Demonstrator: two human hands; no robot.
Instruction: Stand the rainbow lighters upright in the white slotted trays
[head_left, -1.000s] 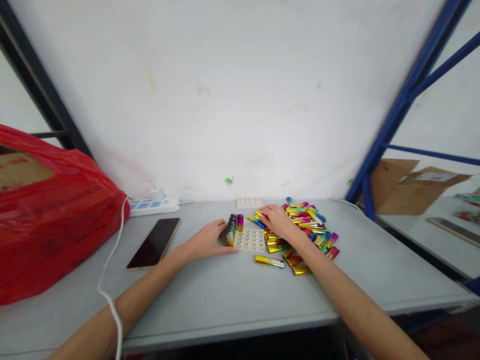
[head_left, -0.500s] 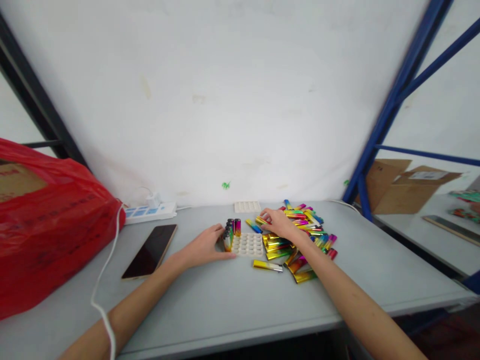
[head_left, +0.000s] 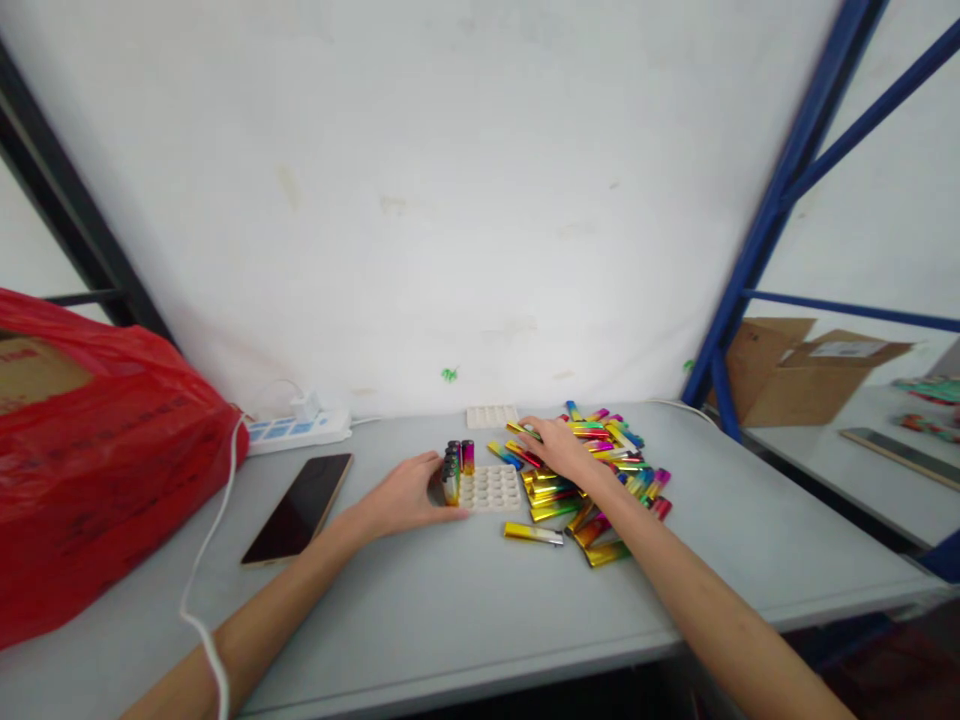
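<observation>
A white tray with rows of round-cornered pockets (head_left: pixel 495 488) lies on the table. Several shiny lighters (head_left: pixel 451 474) stand upright along its left side, their dark tops up. My left hand (head_left: pixel 409 492) is curled round the tray's left end, thumb at the front edge and fingers behind the standing lighters. Over the left part of a heap of metallic, many-coloured lighters (head_left: pixel 555 508), my right hand (head_left: pixel 556 447) pinches a yellow lighter (head_left: pixel 523 431) that points left from its fingertips. One yellow and silver lighter (head_left: pixel 532 533) lies apart, in front of the heap.
Against the wall lies a second white tray (head_left: pixel 492 415). To the left are a phone (head_left: pixel 298 510), a power strip (head_left: pixel 300 430), a white cable (head_left: pixel 196 590) and a red plastic bag (head_left: pixel 112 480). A blue metal frame (head_left: pixel 772 210) and a cardboard box (head_left: pixel 810 380) are at the right.
My right hand has lifted the yellow lighter slightly off the heap, uncovering others beneath. My left hand stays at the tray. The view has shifted slightly.
</observation>
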